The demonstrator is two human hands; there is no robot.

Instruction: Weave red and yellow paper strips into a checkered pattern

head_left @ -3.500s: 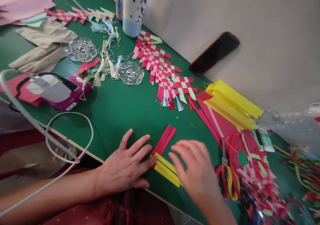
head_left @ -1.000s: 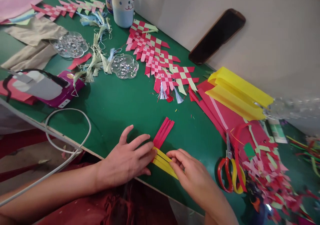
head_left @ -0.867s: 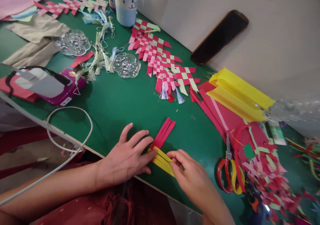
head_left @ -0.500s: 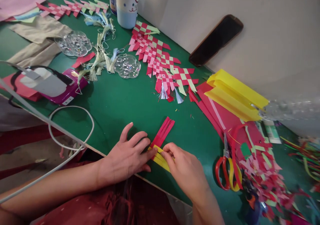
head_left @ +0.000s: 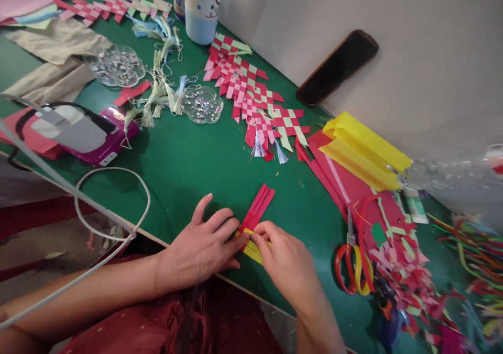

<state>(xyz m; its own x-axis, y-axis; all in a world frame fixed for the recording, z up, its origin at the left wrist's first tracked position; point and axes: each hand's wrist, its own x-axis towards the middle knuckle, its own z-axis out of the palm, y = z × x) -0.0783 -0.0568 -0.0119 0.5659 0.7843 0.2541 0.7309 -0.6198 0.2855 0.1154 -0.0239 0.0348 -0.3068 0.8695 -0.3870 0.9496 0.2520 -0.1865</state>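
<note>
Near the front edge of the green table [head_left: 188, 165], several red paper strips [head_left: 257, 210] cross over yellow paper strips [head_left: 248, 246]. My left hand [head_left: 202, 246] lies flat with fingers stretched out, its fingertips pressing where the red and yellow strips meet. My right hand [head_left: 285, 262] covers most of the yellow strips, and its fingertips pinch one of them at the crossing. Only the left ends of the yellow strips show.
Red-and-yellow scissors [head_left: 351, 262] lie right of my right hand beside a heap of paper scraps [head_left: 401, 270]. Folded yellow paper [head_left: 363, 152], woven red-green pieces [head_left: 255, 100], a dark phone [head_left: 338, 66], two bead trays [head_left: 202, 104], a bottle [head_left: 202, 8], a purple device [head_left: 100, 139] and a white cable [head_left: 113, 207] surround the spot.
My right hand slid left along the yellow strips to the crossing with the red ones and now covers them. My left hand stayed in place.
</note>
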